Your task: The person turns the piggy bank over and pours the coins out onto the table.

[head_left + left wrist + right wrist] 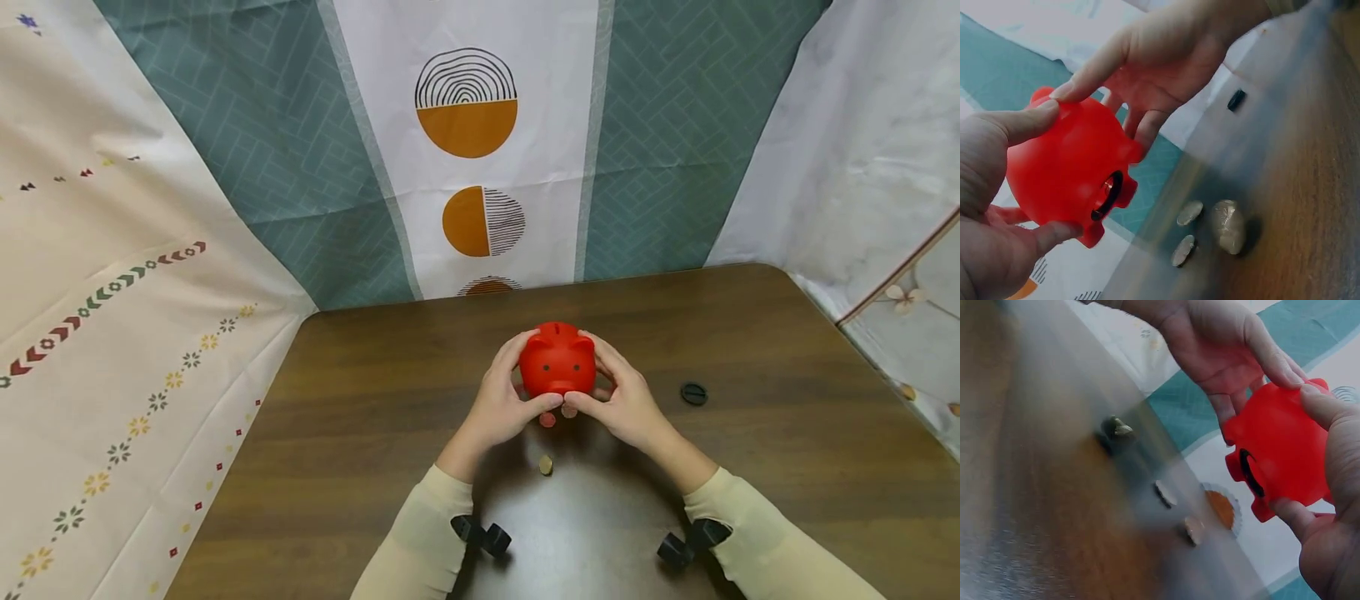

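Observation:
A red piggy bank (557,360) is held between both hands, a little above the dark wooden table (787,467), snout toward me. My left hand (501,398) grips its left side with the thumb under the snout. My right hand (624,397) grips the right side the same way. In the wrist views the round hole (1107,194) in the bank's (1285,447) underside is uncapped. Two coins (547,419) (569,411) lie on the table just below the bank. A third coin (545,464) lies nearer me.
A small black round cap (693,393) lies on the table to the right of my right hand. Patterned cloth (465,150) hangs behind the table's far edge and along both sides.

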Action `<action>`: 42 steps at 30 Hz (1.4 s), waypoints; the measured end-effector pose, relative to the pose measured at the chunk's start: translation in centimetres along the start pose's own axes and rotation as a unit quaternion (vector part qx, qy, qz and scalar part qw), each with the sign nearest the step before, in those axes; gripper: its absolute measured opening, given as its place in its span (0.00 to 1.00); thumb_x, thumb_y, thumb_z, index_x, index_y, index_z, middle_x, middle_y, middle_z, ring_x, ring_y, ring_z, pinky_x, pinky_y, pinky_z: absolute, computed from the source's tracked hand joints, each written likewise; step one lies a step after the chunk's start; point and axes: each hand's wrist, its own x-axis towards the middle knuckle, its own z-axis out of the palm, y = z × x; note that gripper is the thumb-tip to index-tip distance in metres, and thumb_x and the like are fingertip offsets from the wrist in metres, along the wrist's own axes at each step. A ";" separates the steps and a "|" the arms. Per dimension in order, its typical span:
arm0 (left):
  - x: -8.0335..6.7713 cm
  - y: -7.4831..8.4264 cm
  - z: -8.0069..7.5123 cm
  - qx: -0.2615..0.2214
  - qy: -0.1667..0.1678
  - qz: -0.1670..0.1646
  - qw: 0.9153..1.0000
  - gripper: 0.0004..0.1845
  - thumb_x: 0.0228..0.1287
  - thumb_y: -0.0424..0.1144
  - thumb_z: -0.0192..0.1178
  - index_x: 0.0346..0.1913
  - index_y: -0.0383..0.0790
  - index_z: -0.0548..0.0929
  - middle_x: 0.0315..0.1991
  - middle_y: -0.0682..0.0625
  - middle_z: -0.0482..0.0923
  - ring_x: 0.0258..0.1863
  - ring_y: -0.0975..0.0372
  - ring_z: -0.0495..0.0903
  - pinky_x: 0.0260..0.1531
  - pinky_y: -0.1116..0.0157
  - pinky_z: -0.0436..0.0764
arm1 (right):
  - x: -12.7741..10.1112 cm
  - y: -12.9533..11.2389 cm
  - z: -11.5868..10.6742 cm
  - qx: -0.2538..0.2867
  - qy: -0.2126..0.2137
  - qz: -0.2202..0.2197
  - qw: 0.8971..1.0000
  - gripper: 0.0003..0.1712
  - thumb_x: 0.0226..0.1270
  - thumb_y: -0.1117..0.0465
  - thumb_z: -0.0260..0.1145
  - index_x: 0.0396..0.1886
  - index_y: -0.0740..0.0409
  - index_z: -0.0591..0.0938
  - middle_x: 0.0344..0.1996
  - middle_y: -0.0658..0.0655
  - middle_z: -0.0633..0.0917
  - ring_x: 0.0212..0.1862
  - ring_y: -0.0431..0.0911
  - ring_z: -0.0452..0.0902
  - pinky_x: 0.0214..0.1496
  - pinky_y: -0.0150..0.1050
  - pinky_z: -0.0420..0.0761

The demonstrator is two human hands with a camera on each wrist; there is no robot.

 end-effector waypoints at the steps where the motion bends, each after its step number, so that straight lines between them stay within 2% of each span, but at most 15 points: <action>1: 0.0 -0.1 0.0 0.004 -0.001 -0.001 1.000 0.44 0.53 0.41 0.73 0.71 0.57 0.61 0.69 0.56 0.59 0.59 0.57 0.69 0.41 0.57 0.83 | 0.0 0.2 0.0 0.002 0.000 0.003 1.000 0.46 0.55 0.68 0.73 0.72 0.60 0.62 0.68 0.60 0.66 0.63 0.62 0.69 0.47 0.49 0.81; 5: 0.0 -0.3 0.2 0.001 -0.004 -0.018 1.000 0.45 0.53 0.41 0.73 0.72 0.56 0.60 0.68 0.55 0.60 0.58 0.55 0.70 0.42 0.56 0.83 | 0.0 0.8 0.0 0.010 -0.004 0.021 1.000 0.45 0.57 0.66 0.73 0.73 0.55 0.62 0.67 0.61 0.67 0.63 0.62 0.69 0.46 0.48 0.82; 8: -0.1 -0.5 0.3 -0.010 -0.004 -0.028 1.000 0.45 0.53 0.38 0.72 0.72 0.52 0.59 0.68 0.51 0.60 0.56 0.51 0.73 0.43 0.55 0.83 | 0.0 1.9 0.0 0.001 -0.007 0.038 0.999 0.46 0.58 0.62 0.73 0.74 0.47 0.61 0.67 0.57 0.68 0.63 0.61 0.69 0.45 0.45 0.83; 10: -0.1 -0.4 0.4 -0.017 0.000 -0.011 1.000 0.45 0.52 0.35 0.73 0.72 0.51 0.60 0.70 0.51 0.57 0.59 0.51 0.71 0.45 0.55 0.82 | 0.0 2.5 -0.1 -0.023 0.004 0.013 1.000 0.47 0.56 0.61 0.74 0.73 0.45 0.62 0.69 0.55 0.66 0.63 0.59 0.68 0.44 0.44 0.83; 13: 0.0 0.2 0.4 -0.010 0.016 0.046 0.999 0.45 0.50 0.33 0.74 0.71 0.49 0.62 0.74 0.50 0.50 0.65 0.51 0.65 0.49 0.56 0.80 | 0.1 2.9 -0.2 -0.056 0.034 -0.056 0.996 0.50 0.51 0.65 0.77 0.73 0.48 0.63 0.72 0.53 0.62 0.65 0.58 0.67 0.44 0.47 0.83; 15: 0.1 0.4 0.4 0.002 0.025 0.058 0.998 0.45 0.50 0.35 0.74 0.71 0.52 0.62 0.74 0.53 0.49 0.66 0.54 0.64 0.48 0.57 0.80 | 0.2 2.7 -0.3 -0.060 0.039 -0.072 0.995 0.50 0.51 0.66 0.77 0.73 0.49 0.63 0.72 0.53 0.61 0.65 0.58 0.67 0.44 0.47 0.83; 18: 0.1 0.1 0.4 0.011 0.022 0.028 0.999 0.45 0.51 0.39 0.74 0.71 0.56 0.62 0.71 0.56 0.55 0.61 0.57 0.69 0.42 0.59 0.83 | 0.2 1.8 -0.4 -0.025 0.014 -0.032 0.999 0.48 0.54 0.65 0.75 0.73 0.51 0.62 0.70 0.56 0.65 0.63 0.60 0.69 0.44 0.46 0.83; 20: 0.1 -0.3 0.5 0.011 0.015 0.002 1.000 0.45 0.52 0.42 0.73 0.71 0.59 0.60 0.69 0.58 0.58 0.59 0.58 0.70 0.39 0.61 0.84 | 0.1 1.1 -0.5 -0.011 0.000 0.007 1.000 0.46 0.57 0.63 0.73 0.74 0.51 0.62 0.68 0.57 0.68 0.62 0.61 0.70 0.45 0.46 0.82; 22: 0.2 -0.6 0.6 0.014 0.010 -0.008 1.000 0.45 0.52 0.43 0.73 0.71 0.59 0.60 0.68 0.57 0.60 0.59 0.57 0.70 0.38 0.61 0.84 | 0.0 0.4 -0.5 -0.005 -0.004 0.026 1.000 0.46 0.57 0.64 0.73 0.73 0.53 0.62 0.67 0.59 0.68 0.62 0.63 0.70 0.46 0.47 0.82; 29: 0.0 -0.3 0.8 0.034 0.016 -0.028 0.999 0.44 0.53 0.42 0.73 0.72 0.54 0.61 0.70 0.52 0.58 0.62 0.53 0.67 0.40 0.59 0.84 | -0.1 0.1 -0.7 -0.002 -0.025 0.057 0.998 0.46 0.58 0.62 0.72 0.74 0.52 0.60 0.67 0.61 0.68 0.60 0.63 0.72 0.44 0.43 0.83; 32: -0.2 1.2 0.7 0.043 0.038 0.016 0.998 0.43 0.52 0.35 0.73 0.70 0.46 0.64 0.72 0.44 0.55 0.64 0.49 0.66 0.44 0.54 0.82 | 0.1 0.7 -0.6 -0.032 -0.014 0.028 0.999 0.48 0.57 0.61 0.74 0.75 0.48 0.60 0.67 0.60 0.69 0.55 0.63 0.76 0.42 0.43 0.84; 35: -0.3 3.2 0.4 0.030 0.060 0.102 0.993 0.41 0.47 0.27 0.73 0.67 0.36 0.66 0.71 0.35 0.52 0.66 0.44 0.63 0.49 0.51 0.78 | 0.2 1.5 -0.6 -0.084 0.028 -0.062 0.994 0.51 0.49 0.64 0.78 0.73 0.50 0.63 0.68 0.60 0.67 0.52 0.61 0.79 0.42 0.46 0.83; 37: -0.3 4.1 0.2 0.021 0.062 0.132 0.989 0.41 0.46 0.24 0.73 0.65 0.32 0.66 0.71 0.33 0.52 0.65 0.44 0.64 0.49 0.51 0.79 | 0.4 2.0 -0.6 -0.109 0.051 -0.101 0.988 0.53 0.47 0.64 0.79 0.73 0.51 0.64 0.69 0.59 0.67 0.51 0.58 0.80 0.43 0.47 0.83; 39: -0.2 4.3 0.0 0.016 0.053 0.112 0.992 0.41 0.47 0.24 0.72 0.66 0.32 0.66 0.71 0.33 0.52 0.65 0.45 0.65 0.48 0.54 0.80 | 0.4 2.3 -0.5 -0.104 0.048 -0.089 0.989 0.52 0.48 0.62 0.79 0.73 0.47 0.64 0.68 0.56 0.68 0.49 0.53 0.82 0.42 0.44 0.84; 42: -0.2 3.7 0.0 0.024 0.030 0.034 0.999 0.42 0.51 0.29 0.72 0.69 0.35 0.63 0.71 0.35 0.54 0.62 0.46 0.68 0.42 0.58 0.83 | 0.5 3.1 -0.4 -0.081 0.015 -0.012 0.997 0.49 0.54 0.55 0.76 0.73 0.37 0.61 0.65 0.54 0.72 0.40 0.48 0.85 0.39 0.38 0.84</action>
